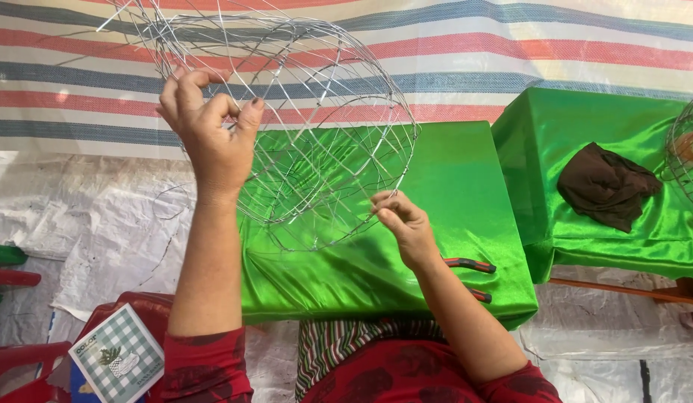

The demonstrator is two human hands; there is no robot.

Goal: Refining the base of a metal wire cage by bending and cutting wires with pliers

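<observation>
Head view. Held up above the green-draped surface [451, 246], a round basket frame of thin silver wire [302, 127], domed and open-meshed, tilted toward the camera, filling the picture from ten o'clock to the centre. Left hand [212, 130] at ten o'clock, fingers curled and closed around wires of the upper rim, taking what looks like most of the frame's weight. Right hand [402, 224] just below centre, thumb and fingertips pinched on a single strand at the frame's lower edge, about five o'clock of the ring.

Judged from the thin gauge and wide gaps: light, springy rather than rigid, likely to flex or go out of round under a hard squeeze. Loose wire ends poking out near the top, so probably sharp in places. Bare metal, smooth and somewhat slippery. Best taken at the rim hoops or at crossings where several strands meet, not mid-span on one strand.

Pliers with red-and-black handles [470, 265] lying on the cloth at four o'clock, partly hidden behind the right forearm. Dark brown cloth [604, 186] bunched on a second green surface [585, 119] at three o'clock. Striped tarpaulin [511, 45] behind. Checked green-and-white box [119, 358] at seven o'clock.
</observation>
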